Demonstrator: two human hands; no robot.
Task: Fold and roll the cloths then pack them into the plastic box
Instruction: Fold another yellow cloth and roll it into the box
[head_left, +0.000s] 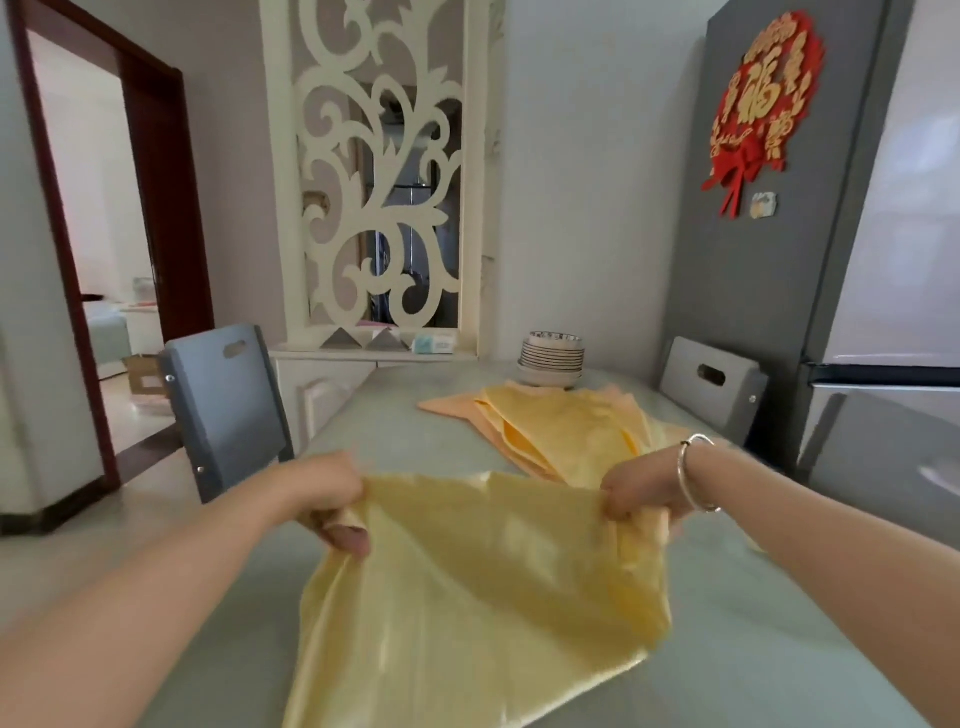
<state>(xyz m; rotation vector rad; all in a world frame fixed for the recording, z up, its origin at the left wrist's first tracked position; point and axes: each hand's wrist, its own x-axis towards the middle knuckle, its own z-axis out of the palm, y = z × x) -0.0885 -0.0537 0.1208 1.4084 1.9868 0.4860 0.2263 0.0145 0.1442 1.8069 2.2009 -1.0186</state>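
A shiny yellow cloth (483, 587) is stretched between my two hands above the pale green table (779, 649). My left hand (332, 499) pinches its upper left corner, and my right hand (641, 493), with a silver bracelet at the wrist, pinches the upper right corner. The cloth's lower part drapes onto the table toward me. Farther back lies a pile of yellow and orange cloths (561, 421). No plastic box is in view.
A stack of bowls (551, 358) stands at the table's far end behind the pile. Grey chairs sit at the left (223, 405) and the right (714, 384). A grey fridge (831, 260) fills the right side.
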